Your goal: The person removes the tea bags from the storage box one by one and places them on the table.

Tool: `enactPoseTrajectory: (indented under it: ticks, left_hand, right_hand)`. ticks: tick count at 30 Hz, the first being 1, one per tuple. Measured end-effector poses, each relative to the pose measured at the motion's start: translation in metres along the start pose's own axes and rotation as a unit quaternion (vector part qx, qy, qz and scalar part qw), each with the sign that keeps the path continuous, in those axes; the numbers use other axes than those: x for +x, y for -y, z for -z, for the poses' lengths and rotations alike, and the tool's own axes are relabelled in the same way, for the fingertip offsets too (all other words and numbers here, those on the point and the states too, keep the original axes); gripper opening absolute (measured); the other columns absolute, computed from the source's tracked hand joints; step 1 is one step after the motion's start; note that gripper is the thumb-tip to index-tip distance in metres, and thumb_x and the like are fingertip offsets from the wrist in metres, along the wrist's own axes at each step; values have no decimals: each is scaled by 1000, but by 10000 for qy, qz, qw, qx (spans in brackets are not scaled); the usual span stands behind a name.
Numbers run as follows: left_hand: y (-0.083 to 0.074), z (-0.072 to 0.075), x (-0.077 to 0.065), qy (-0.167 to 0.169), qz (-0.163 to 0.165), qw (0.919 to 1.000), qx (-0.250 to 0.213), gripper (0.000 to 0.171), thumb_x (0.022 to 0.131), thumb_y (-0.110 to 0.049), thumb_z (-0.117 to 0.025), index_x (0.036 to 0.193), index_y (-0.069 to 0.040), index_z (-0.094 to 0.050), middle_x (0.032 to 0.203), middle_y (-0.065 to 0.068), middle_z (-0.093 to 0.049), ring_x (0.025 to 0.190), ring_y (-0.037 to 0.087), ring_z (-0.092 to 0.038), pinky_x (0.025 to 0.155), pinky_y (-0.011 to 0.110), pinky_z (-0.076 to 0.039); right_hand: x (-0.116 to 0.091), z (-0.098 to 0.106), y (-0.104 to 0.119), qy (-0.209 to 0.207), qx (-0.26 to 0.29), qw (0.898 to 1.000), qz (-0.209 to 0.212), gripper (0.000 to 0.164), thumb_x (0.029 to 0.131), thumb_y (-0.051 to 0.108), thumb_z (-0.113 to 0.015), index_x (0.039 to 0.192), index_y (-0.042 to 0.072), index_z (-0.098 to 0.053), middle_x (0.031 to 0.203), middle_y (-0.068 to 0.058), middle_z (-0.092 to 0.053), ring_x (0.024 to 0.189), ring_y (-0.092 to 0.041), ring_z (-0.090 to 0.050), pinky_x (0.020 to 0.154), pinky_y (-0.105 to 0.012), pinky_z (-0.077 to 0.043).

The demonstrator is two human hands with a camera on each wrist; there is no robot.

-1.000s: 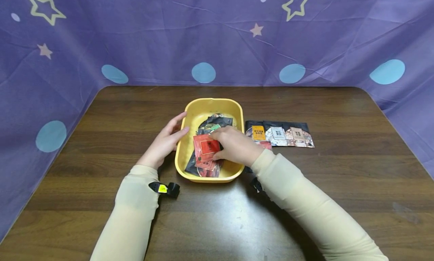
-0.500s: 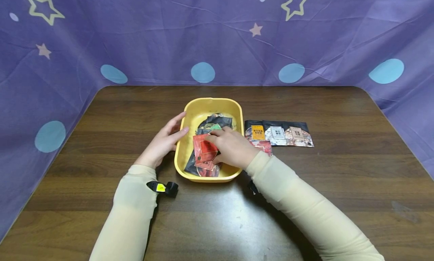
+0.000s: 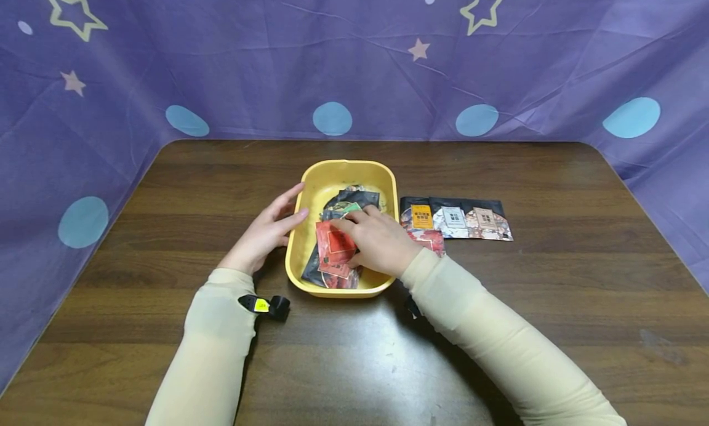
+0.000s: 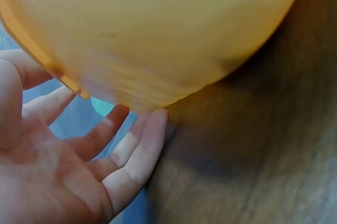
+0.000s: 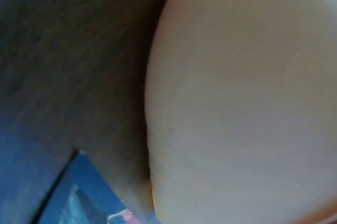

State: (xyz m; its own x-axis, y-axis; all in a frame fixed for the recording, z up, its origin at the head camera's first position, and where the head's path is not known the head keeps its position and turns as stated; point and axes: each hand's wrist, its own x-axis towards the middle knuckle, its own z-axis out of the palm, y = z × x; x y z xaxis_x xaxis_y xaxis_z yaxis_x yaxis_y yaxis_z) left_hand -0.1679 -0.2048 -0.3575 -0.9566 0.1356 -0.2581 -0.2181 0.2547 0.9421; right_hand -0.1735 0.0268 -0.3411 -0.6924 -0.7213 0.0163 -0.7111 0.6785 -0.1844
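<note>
A yellow plastic bin [image 3: 295, 241] stands mid-table with several flat sachets heaped inside. My left hand [image 3: 263, 235] rests against its left side, fingers and thumb fairly straight and spread; in the left wrist view the fingertips [image 4: 152, 129] touch the bin's outer wall [image 4: 158, 34]. Inside the bin, my right hand [image 3: 382, 241] has its fingers curled over a red sachet [image 3: 329, 253], with the thumb at the sachet's right edge. Beneath that lie black sachets, one with a green label [image 3: 351, 208]. The right wrist view is mostly blocked by the bin's wall [image 5: 237, 103].
To the bin's right, a row of black sachets lies on the table: one with an orange label [image 3: 421, 216], one white [image 3: 454, 218], one peach [image 3: 485, 219]. A red-pink sachet [image 3: 432, 241] is partly covered by my forearm. A purple curtain [image 3: 376, 63] hangs behind the table.
My right hand has shifted slightly left and its fingers now cover more of the red sachet. The left hand and the bin have stayed nearly in place.
</note>
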Motion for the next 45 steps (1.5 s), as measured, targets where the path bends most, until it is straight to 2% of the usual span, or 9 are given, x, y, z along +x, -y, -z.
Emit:
enactPoseTrajectory:
  ticks: [5,8,12,17,24,29,34,41,45]
  left_hand:
    - [-1,-1,0,-42,-7,10000,43,64,102,-31,-54,158,-31,-23,155,20,-27,127,35,-46,80,29,-57]
    - [-2,-1,0,-67,-2,9999,81,64,102,-32,-53,158,-31,-23,155,20,-28,127,34,-46,81,29,-57]
    - [-2,-1,-1,-94,8,9999,70,64,102,-32,-53,158,-31,-23,155,20,-29,125,34,-47,80,29,-57]
    - [-2,-2,0,-135,-6,9999,64,64,102,-31,-54,158,-31,-23,154,20,-29,123,33,-49,79,28,-57]
    - [0,-3,0,-167,-29,9998,46,63,102,-29,-53,158,-30,-25,152,20,-31,121,33,-49,78,31,-57]
    - [-1,-4,1,-158,-4,9998,96,62,103,-29,-53,158,-29,-25,153,20,-30,124,34,-48,78,32,-57]
    - [-2,-5,1,-142,24,9998,123,62,103,-29,-52,158,-29,-24,155,20,-30,124,35,-49,80,34,-58]
    - [-2,-3,0,-144,33,9998,165,63,102,-31,-53,158,-31,-23,155,20,-30,125,36,-48,81,33,-57]
    - [-2,-3,0,-146,70,9997,198,63,103,-31,-53,158,-32,-24,156,20,-29,126,35,-47,81,32,-57]
  right_hand:
    - [-1,-2,0,-265,-26,9996,-20,82,72,30,-89,143,12,-53,124,-11,-58,111,-30,-52,99,-42,-47]
    - [-1,-2,0,-454,58,9989,-22,78,73,25,-89,141,10,-55,120,-11,-56,107,-29,-51,96,-41,-48]
    - [-1,-2,-1,-740,487,9960,-61,60,77,17,-86,132,8,-63,111,-10,-56,102,-27,-53,92,-38,-49]
    - [-2,0,-4,-1195,1292,9843,-125,30,84,9,-79,113,5,-72,101,-8,-62,96,-23,-59,89,-35,-52]
    - [-7,3,-10,-1643,1963,9667,-61,13,87,12,-75,100,7,-74,99,-6,-71,97,-23,-66,92,-37,-53]
    - [-18,14,-16,-2102,2702,9391,-301,7,88,10,-75,94,6,-72,96,-7,-72,84,-19,-64,75,-33,-56]
    - [-30,25,-22,-2632,3073,9116,-729,11,86,9,-77,94,3,-72,93,-8,-74,73,-17,-63,63,-27,-53]
    - [-43,32,-28,-3025,3536,8755,-1303,15,84,9,-79,94,1,-70,84,-13,-74,68,-15,-64,60,-19,-51]
    - [-51,33,-34,-3105,4049,8420,-1752,16,84,11,-79,94,2,-70,79,-8,-72,64,-10,-60,60,-20,-50]
